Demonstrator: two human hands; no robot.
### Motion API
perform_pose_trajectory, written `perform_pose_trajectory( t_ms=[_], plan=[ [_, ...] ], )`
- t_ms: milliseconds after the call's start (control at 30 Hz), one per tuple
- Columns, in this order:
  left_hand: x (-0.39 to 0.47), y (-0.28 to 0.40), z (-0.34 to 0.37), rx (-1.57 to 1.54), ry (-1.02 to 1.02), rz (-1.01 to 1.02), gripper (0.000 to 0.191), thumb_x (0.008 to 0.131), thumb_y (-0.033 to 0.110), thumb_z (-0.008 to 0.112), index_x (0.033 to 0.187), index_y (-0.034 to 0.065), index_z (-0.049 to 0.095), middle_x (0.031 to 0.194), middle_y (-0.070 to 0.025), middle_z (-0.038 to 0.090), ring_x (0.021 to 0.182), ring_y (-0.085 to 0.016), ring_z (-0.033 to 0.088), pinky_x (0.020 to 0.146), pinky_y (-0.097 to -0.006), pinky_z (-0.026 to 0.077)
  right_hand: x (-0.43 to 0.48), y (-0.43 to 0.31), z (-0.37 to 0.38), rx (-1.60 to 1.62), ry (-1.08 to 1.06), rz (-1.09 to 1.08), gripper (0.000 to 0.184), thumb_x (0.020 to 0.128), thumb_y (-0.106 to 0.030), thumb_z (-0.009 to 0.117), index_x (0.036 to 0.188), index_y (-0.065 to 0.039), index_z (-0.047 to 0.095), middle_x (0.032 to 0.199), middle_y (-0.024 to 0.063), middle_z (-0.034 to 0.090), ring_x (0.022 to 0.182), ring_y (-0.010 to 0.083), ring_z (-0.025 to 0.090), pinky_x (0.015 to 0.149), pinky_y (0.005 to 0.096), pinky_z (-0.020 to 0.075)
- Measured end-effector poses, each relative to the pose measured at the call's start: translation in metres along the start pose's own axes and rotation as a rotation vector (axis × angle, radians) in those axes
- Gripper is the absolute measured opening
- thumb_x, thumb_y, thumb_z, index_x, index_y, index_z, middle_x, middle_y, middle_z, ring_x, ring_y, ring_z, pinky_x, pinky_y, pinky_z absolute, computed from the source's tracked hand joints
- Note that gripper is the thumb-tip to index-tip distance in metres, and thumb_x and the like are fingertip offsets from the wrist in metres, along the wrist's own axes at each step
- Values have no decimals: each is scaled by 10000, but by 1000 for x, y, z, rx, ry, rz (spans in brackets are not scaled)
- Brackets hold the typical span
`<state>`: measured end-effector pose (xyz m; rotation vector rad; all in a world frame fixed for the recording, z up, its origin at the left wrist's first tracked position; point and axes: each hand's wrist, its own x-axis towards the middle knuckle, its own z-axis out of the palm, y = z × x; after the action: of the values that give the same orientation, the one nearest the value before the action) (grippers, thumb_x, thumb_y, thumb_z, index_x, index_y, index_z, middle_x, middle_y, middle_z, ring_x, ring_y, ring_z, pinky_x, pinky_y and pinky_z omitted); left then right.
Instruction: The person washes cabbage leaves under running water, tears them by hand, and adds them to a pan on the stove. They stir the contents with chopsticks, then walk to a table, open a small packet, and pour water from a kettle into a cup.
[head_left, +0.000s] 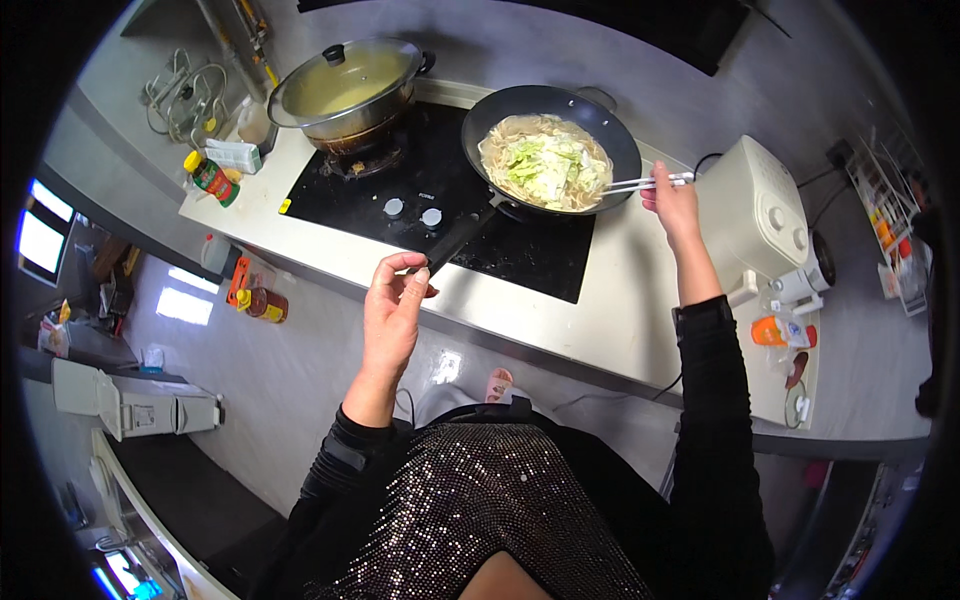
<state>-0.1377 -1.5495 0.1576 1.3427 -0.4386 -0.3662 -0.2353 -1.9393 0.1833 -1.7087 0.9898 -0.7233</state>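
Note:
My left hand (396, 300) grips the end of the long black handle (461, 244) of a dark wok (551, 101). The wok sits on the right side of a black glass gas hob (517, 262). Noodles (499, 142) in a little broth lie in it, topped with shredded cabbage (549, 161). From the right, my right hand (671, 199) holds a pair of white chopsticks (637, 184), whose tips touch the food at the wok's right side. What lies under the noodles is hidden.
A lidded steel pot (349, 94) stands on the left burner. A cream countertop appliance (757, 214) stands close to my right forearm. A green-labelled bottle (211, 178) with a yellow cap is on the counter's left end. Two hob knobs (431, 219) sit beside the wok handle.

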Motion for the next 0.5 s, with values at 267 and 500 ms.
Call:
perform_pose_trajectory(
  t_ms=[267, 500],
  plan=[
    [57, -19, -20, 442, -16, 34, 166, 872, 83, 627, 1026, 30, 595, 1024, -57, 536, 812, -122, 538, 723, -248, 460, 81, 37, 31, -14, 72, -23, 212, 851, -130, 637, 954, 49, 684, 786, 103, 682, 622, 141, 649, 552, 250, 539],
    [116, -39, -20, 301, -361, -402, 370, 899, 187, 641, 1204, 17, 517, 1062, -56, 566, 853, -104, 543, 751, -241, 465, 83, 21, 80, 428, -68, 234, 335, 908, -217, 636, 1055, 82, 596, 903, 151, 667, 722, 186, 681, 633, 247, 576]
  ],
)
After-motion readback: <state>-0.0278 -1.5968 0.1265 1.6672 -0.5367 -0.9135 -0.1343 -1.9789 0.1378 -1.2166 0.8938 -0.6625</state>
